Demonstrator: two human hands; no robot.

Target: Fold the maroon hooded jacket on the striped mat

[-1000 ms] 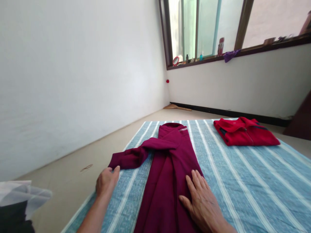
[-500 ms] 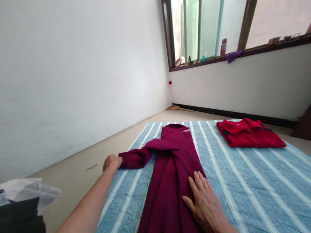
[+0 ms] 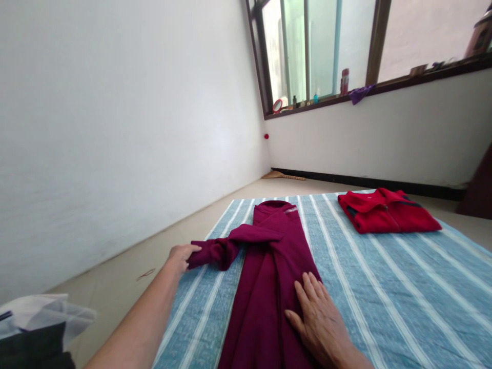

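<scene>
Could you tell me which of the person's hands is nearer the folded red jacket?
Right. The right hand rests on the maroon garment, down-left of the red jacket; the left hand, farther off, touches the sleeve.

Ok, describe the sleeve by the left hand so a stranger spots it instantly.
On the blue striped cloth lies a maroon top, collar away. Its sleeve folds across the chest and juts out sideways, cuff at the left hand, the only part sticking out.
</scene>
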